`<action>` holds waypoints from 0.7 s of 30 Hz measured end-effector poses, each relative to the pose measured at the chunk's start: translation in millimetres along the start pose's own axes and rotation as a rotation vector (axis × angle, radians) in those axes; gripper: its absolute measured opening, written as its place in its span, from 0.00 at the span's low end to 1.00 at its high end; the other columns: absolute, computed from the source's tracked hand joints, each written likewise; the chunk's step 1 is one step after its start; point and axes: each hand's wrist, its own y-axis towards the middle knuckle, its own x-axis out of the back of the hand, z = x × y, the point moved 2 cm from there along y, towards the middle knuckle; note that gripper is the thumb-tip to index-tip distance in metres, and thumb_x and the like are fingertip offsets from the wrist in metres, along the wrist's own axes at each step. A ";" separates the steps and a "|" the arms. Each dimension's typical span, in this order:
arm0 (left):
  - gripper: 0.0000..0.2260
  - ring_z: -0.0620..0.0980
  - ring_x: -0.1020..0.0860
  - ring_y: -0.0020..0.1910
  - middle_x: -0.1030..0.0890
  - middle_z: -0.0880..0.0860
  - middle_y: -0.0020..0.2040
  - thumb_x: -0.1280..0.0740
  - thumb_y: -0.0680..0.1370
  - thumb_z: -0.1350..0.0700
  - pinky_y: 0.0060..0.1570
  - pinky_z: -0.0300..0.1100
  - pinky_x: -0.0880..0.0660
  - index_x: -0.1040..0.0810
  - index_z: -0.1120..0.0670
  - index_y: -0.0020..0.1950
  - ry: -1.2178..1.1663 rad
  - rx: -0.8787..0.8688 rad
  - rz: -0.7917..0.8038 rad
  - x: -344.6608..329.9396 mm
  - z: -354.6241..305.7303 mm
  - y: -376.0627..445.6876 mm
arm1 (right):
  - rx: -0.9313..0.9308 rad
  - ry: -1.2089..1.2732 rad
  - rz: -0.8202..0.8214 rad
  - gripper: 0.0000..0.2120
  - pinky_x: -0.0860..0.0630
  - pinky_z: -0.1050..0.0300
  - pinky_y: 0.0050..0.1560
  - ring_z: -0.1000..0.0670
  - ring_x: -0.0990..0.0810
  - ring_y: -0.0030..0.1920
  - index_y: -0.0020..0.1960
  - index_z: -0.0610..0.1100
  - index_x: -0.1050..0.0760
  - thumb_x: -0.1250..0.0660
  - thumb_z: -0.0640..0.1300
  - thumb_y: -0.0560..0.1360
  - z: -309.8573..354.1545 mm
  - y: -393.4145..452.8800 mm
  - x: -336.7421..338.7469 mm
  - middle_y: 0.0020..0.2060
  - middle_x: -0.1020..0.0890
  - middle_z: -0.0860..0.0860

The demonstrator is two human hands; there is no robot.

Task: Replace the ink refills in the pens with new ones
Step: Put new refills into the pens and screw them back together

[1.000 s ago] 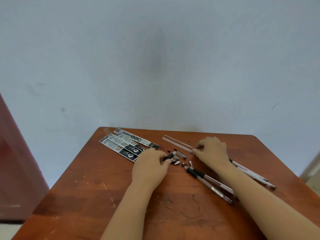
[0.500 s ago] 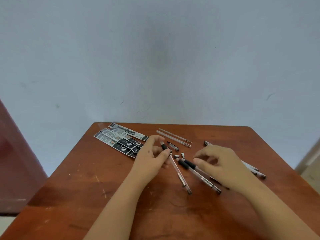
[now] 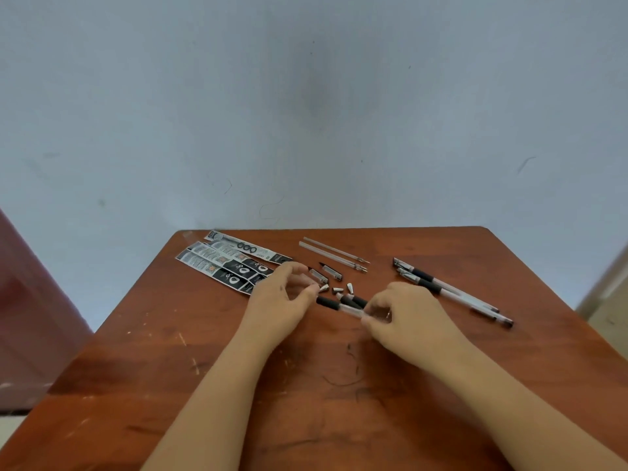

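My right hand point(image 3: 404, 317) pinches a clear pen barrel with a black grip point(image 3: 328, 303) and holds it low over the table, grip end pointing left. A second black-gripped barrel point(image 3: 355, 300) lies just behind it, partly hidden by my fingers. My left hand point(image 3: 278, 297) rests on the table with fingers loosely curved and nothing in it. Its thumb is next to a silver tip cone point(image 3: 323, 287). Two clear refills point(image 3: 334, 254) lie at the back. Two whole pens point(image 3: 448, 291) lie to the right.
Three printed refill packets point(image 3: 231, 265) lie at the back left of the wooden table point(image 3: 204, 351). Two small black caps point(image 3: 331, 270) and more silver tip cones point(image 3: 350, 287) are scattered between my hands. A wall stands right behind the table.
My left hand has let go of the pen barrel it held. My right hand now grips that barrel, turned to lie across, and has moved in towards the left hand.
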 end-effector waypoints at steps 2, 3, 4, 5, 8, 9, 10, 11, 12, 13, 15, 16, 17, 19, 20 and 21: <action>0.12 0.43 0.26 0.52 0.23 0.47 0.55 0.39 0.77 0.56 0.51 0.32 0.34 0.27 0.52 0.61 0.265 -0.042 0.044 1.5 3.0 1.1 | -0.026 -0.055 0.014 0.11 0.29 0.61 0.46 0.52 0.25 0.48 0.52 0.46 0.22 0.39 0.49 0.74 1.0 -0.9 1.8 0.47 0.23 0.51; 0.14 0.45 0.29 0.60 0.26 0.49 0.63 0.41 0.79 0.56 0.58 0.35 0.37 0.29 0.53 0.64 0.390 -0.057 0.089 0.5 4.8 1.5 | -0.032 -0.089 0.011 0.12 0.29 0.60 0.46 0.52 0.24 0.48 0.52 0.46 0.23 0.40 0.49 0.75 1.2 -1.1 2.3 0.48 0.22 0.50; 0.16 0.46 0.34 0.66 0.30 0.49 0.68 0.43 0.79 0.56 0.63 0.36 0.41 0.31 0.53 0.67 0.472 -0.069 0.134 -0.9 6.1 1.8 | -0.036 -0.123 0.000 0.12 0.28 0.59 0.47 0.51 0.23 0.49 0.53 0.46 0.23 0.40 0.50 0.75 1.2 -1.2 2.7 0.48 0.21 0.50; 0.16 0.46 0.37 0.69 0.33 0.49 0.70 0.45 0.80 0.57 0.65 0.35 0.44 0.33 0.53 0.68 0.507 -0.075 0.167 -2.1 6.1 1.7 | -0.038 -0.155 -0.012 0.13 0.27 0.57 0.48 0.50 0.23 0.49 0.53 0.46 0.23 0.41 0.50 0.75 1.6 -1.3 3.2 0.49 0.20 0.50; 0.17 0.46 0.38 0.69 0.35 0.49 0.71 0.45 0.80 0.55 0.66 0.36 0.44 0.35 0.54 0.69 0.540 -0.078 0.220 -3.8 5.5 1.2 | -0.020 -0.236 -0.013 0.14 0.28 0.55 0.51 0.49 0.24 0.50 0.54 0.45 0.24 0.43 0.51 0.76 2.2 -1.5 0.8 0.50 0.21 0.49; 0.17 0.46 0.38 0.69 0.35 0.49 0.71 0.45 0.80 0.55 0.66 0.37 0.44 0.35 0.54 0.69 0.562 -0.081 0.242 -4.4 5.0 0.9 | -0.012 -0.250 -0.010 0.14 0.29 0.56 0.51 0.48 0.24 0.51 0.54 0.44 0.25 0.43 0.51 0.76 2.6 -1.5 -0.4 0.50 0.22 0.49; 0.17 0.46 0.38 0.70 0.35 0.49 0.71 0.44 0.80 0.54 0.66 0.37 0.43 0.34 0.53 0.69 0.588 -0.083 0.264 -5.4 5.6 1.1 | -0.005 -0.258 -0.009 0.14 0.30 0.56 0.50 0.48 0.24 0.51 0.54 0.45 0.25 0.43 0.51 0.76 3.0 -1.4 -1.7 0.50 0.22 0.49; 0.18 0.46 0.39 0.70 0.36 0.49 0.72 0.44 0.80 0.53 0.67 0.38 0.43 0.35 0.53 0.69 0.613 -0.082 0.285 -6.2 6.4 1.2 | 0.004 -0.265 -0.012 0.14 0.30 0.56 0.50 0.48 0.25 0.51 0.53 0.45 0.25 0.43 0.52 0.76 3.7 -1.4 -2.9 0.50 0.23 0.49; 0.18 0.46 0.40 0.70 0.37 0.49 0.72 0.44 0.80 0.52 0.67 0.38 0.43 0.35 0.53 0.70 0.635 -0.078 0.304 -6.9 7.2 1.3 | 0.015 -0.275 -0.020 0.14 0.31 0.56 0.49 0.48 0.25 0.51 0.53 0.45 0.26 0.43 0.52 0.76 4.4 -1.5 -4.3 0.49 0.23 0.49; 0.19 0.46 0.41 0.71 0.39 0.49 0.73 0.44 0.80 0.51 0.68 0.39 0.44 0.37 0.53 0.70 0.652 -0.073 0.324 -7.6 7.7 1.1 | 0.025 -0.287 -0.032 0.14 0.32 0.56 0.49 0.48 0.25 0.51 0.53 0.45 0.26 0.43 0.52 0.76 5.2 -1.3 -5.8 0.49 0.23 0.49; 0.22 0.46 0.44 0.72 0.42 0.49 0.74 0.44 0.79 0.49 0.69 0.40 0.46 0.40 0.52 0.72 0.674 -0.064 0.359 -8.8 9.1 0.5 | 0.038 -0.310 -0.052 0.13 0.35 0.56 0.47 0.48 0.25 0.50 0.52 0.44 0.26 0.43 0.52 0.76 6.1 -0.9 -9.3 0.47 0.24 0.48; 0.23 0.46 0.46 0.73 0.44 0.49 0.75 0.44 0.79 0.48 0.70 0.40 0.47 0.42 0.53 0.73 0.679 -0.060 0.377 -9.4 9.8 0.1 | 0.040 -0.318 -0.057 0.13 0.36 0.56 0.46 0.48 0.26 0.50 0.52 0.44 0.26 0.43 0.52 0.76 6.4 -0.8 -10.7 0.44 0.25 0.48; 0.24 0.46 0.48 0.73 0.46 0.49 0.75 0.44 0.79 0.48 0.70 0.40 0.49 0.44 0.53 0.73 0.678 -0.056 0.396 -9.7 10.2 -0.8 | 0.041 -0.322 -0.062 0.13 0.38 0.56 0.45 0.48 0.26 0.50 0.51 0.44 0.27 0.43 0.52 0.76 6.9 -0.7 -11.5 0.42 0.28 0.49; 0.26 0.46 0.52 0.74 0.50 0.49 0.76 0.45 0.79 0.46 0.71 0.41 0.52 0.48 0.53 0.74 0.677 -0.042 0.439 -10.6 11.1 -3.2 | 0.044 -0.316 -0.067 0.13 0.40 0.56 0.45 0.47 0.26 0.51 0.51 0.44 0.27 0.42 0.52 0.76 7.2 -0.8 -13.2 0.42 0.28 0.49; 0.27 0.46 0.53 0.74 0.52 0.50 0.76 0.46 0.79 0.46 0.71 0.41 0.53 0.50 0.54 0.74 0.683 -0.036 0.461 -11.3 11.1 -4.7 | 0.044 -0.311 -0.069 0.14 0.40 0.56 0.45 0.47 0.26 0.51 0.51 0.44 0.27 0.42 0.53 0.76 6.9 -0.8 -13.6 0.44 0.26 0.48; 0.27 0.46 0.55 0.74 0.54 0.50 0.76 0.47 0.79 0.45 0.71 0.41 0.55 0.52 0.54 0.74 0.699 -0.034 0.482 -12.3 11.0 -5.9 | 0.043 -0.307 -0.069 0.14 0.41 0.56 0.45 0.47 0.27 0.52 0.52 0.44 0.27 0.42 0.53 0.75 6.8 -1.0 -13.8 0.47 0.24 0.48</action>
